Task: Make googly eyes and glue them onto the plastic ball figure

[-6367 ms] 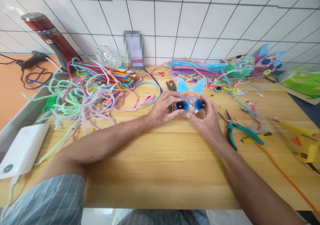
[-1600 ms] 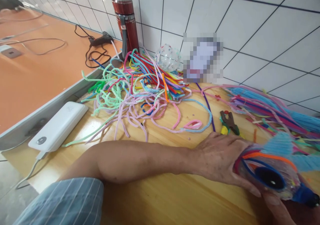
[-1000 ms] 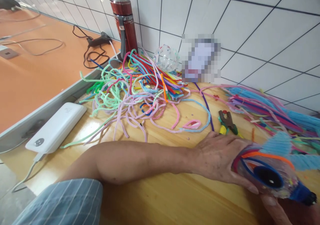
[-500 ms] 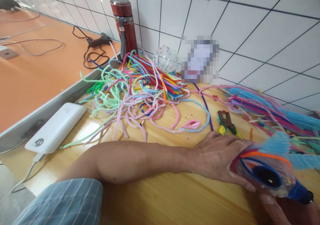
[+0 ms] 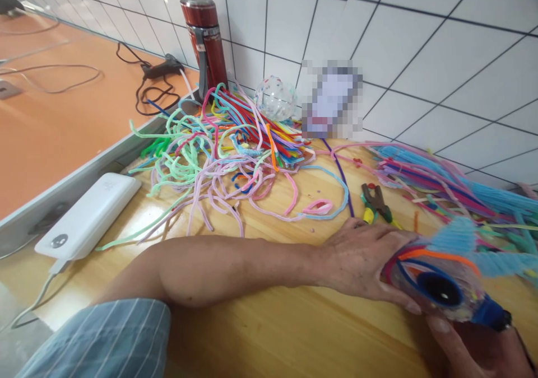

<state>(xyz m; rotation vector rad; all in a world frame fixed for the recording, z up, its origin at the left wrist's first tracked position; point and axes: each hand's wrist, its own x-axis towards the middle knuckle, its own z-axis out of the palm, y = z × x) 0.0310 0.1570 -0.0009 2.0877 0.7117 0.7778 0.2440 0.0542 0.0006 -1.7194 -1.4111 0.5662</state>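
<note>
A craft animal figure [image 5: 458, 297] is at the lower right, with a large blue-black eye, an orange brow strip, a dark blue tip and light blue fuzzy pieces [image 5: 456, 235] sticking out on top. My left hand [image 5: 365, 260] is closed around its left end, thumb along the near side; the other fingers are partly hidden. From below, my right hand [image 5: 474, 350] supports the figure near the blue tip, its thumb raised against the underside and most fingers out of sight. Pliers [image 5: 377, 201] with yellow-green handles lie just beyond my left hand.
A tangle of pipe cleaners [image 5: 210, 171] covers the table's back left; more bundles [image 5: 454, 185] lie at the back right. Along the tiled wall stand a red thermos [image 5: 208, 53], a clear ball [image 5: 275, 98] and a blurred phone [image 5: 332, 101]. A white power bank [image 5: 90, 213] is at left.
The whole view has shifted slightly, so things appear a little further left. Both hands keep their hold on the figure, which looks much the same.
</note>
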